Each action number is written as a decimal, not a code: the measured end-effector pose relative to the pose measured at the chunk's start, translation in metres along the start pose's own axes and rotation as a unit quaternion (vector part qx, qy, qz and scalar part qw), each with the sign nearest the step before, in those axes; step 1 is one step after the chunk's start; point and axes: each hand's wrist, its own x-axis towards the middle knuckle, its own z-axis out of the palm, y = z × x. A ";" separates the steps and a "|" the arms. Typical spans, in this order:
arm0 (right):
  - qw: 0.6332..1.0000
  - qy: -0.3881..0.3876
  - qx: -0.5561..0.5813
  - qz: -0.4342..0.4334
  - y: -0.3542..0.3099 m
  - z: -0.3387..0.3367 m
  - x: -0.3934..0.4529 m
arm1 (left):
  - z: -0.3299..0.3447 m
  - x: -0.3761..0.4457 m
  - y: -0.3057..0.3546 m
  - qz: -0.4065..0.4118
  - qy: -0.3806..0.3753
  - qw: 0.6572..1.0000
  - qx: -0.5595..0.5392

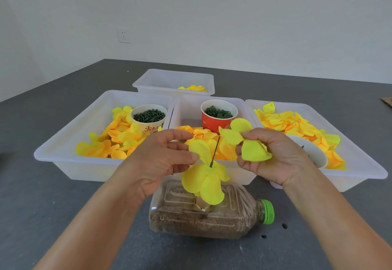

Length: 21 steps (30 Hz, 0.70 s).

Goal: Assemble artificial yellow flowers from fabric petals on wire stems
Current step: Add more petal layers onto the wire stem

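Observation:
A half-built yellow flower (206, 179) of fabric petals sits on a thin dark green wire stem (215, 153) that pokes up through its middle. It stands over a plastic bottle (207, 212) lying on its side. My left hand (161, 159) touches the flower's upper petal with its fingertips, fingers lightly curled. My right hand (273, 155) grips a bunch of loose yellow petals (248, 142) just right of the wire tip.
Three white trays (63, 161) across the table hold loose yellow and orange petals. A white paper cup (148, 119) and a red cup (218, 114) hold small dark green parts. A fourth tray (174, 80) stands behind. A white bowl (314, 155) sits behind my right hand.

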 end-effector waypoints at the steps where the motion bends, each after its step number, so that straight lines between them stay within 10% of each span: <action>1: 1.000 0.000 -0.008 0.001 0.001 -0.001 0.000 | 0.000 0.000 -0.001 0.002 -0.005 1.000 0.010; 21: 0.993 -0.046 -0.098 0.053 0.011 -0.011 -0.003 | 0.005 0.007 -0.001 -0.098 -0.052 0.993 -0.040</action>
